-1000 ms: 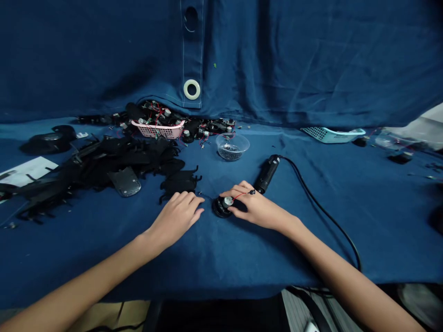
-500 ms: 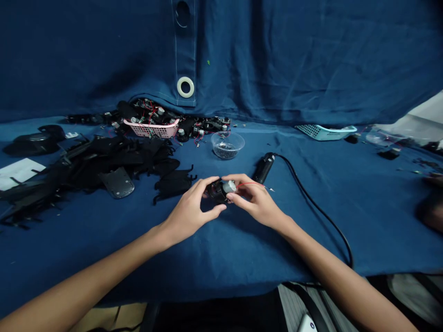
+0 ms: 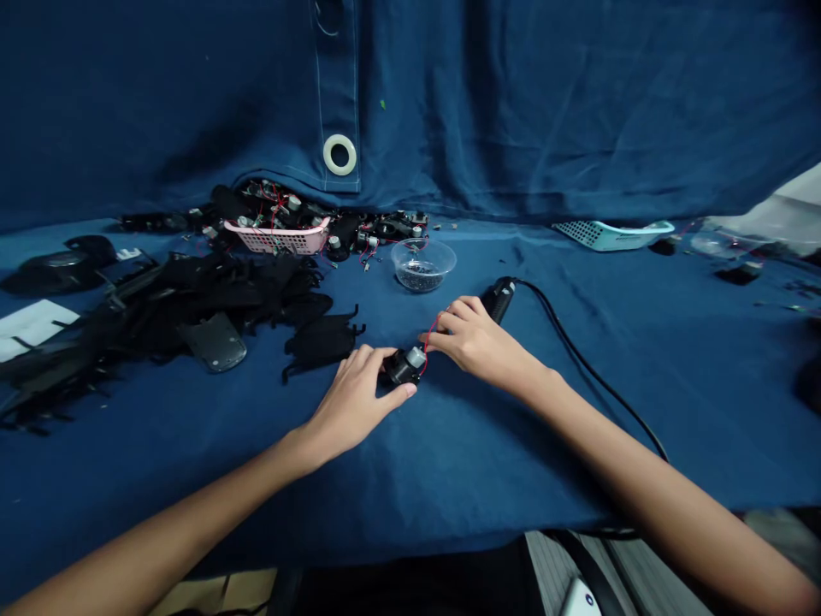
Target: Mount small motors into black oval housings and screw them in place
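My left hand (image 3: 359,393) curls its thumb and fingers around a small black motor housing (image 3: 398,368), keeping it low over the blue cloth. A silver motor (image 3: 416,357) sticks out of the housing's right side. A thin red wire (image 3: 428,342) loops up from the motor to my right hand (image 3: 471,340), whose fingers are pinched together on it; the wire's end is hidden. Just behind that hand, a black corded electric screwdriver (image 3: 499,299) lies on the cloth, its front part covered by the fingers.
A clear plastic bowl (image 3: 423,265) of small dark pieces stands beyond my hands. Black plastic parts (image 3: 211,299) pile up at left, near a pink basket (image 3: 282,239) of wired motor parts. A turquoise basket (image 3: 616,237) sits back right. The black cord (image 3: 590,372) curves rightward.
My right hand has come off the motor housing and moved right, drawing the red wire upward. The housing has turned and dropped slightly in my left hand.
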`<state>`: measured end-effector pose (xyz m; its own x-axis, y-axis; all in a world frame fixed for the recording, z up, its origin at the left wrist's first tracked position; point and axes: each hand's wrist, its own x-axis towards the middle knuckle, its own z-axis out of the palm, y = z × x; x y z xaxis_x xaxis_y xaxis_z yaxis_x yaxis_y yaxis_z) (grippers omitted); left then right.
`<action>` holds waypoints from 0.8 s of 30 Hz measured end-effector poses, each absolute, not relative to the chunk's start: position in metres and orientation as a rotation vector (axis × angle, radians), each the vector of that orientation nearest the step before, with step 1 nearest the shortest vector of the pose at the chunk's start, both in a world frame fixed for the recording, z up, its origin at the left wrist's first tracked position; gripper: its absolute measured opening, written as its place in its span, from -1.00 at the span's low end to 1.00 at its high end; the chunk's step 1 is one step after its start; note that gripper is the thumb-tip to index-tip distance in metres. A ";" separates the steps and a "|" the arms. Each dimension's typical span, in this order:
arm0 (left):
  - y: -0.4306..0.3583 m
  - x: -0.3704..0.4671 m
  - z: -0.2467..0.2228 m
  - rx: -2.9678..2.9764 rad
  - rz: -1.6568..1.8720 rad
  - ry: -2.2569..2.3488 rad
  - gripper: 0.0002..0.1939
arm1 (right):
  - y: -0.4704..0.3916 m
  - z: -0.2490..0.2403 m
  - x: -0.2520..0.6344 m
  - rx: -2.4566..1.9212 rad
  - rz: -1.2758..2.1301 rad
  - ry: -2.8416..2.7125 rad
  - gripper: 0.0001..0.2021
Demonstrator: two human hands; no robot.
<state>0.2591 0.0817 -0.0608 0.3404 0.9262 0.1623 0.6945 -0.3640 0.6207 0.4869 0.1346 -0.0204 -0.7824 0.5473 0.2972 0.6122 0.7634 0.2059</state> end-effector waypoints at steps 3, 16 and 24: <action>0.077 0.261 -0.068 2.367 0.630 1.513 -0.52 | 0.135 -0.033 0.489 -1.000 -0.403 -2.754 -0.64; 0.073 0.185 -0.041 2.678 0.439 1.948 -0.54 | 0.098 -0.005 0.474 -0.913 0.363 -2.400 -0.50; 0.062 0.162 -0.061 2.947 0.090 1.801 -0.52 | 0.096 -0.028 0.447 -0.724 0.286 -2.483 -0.72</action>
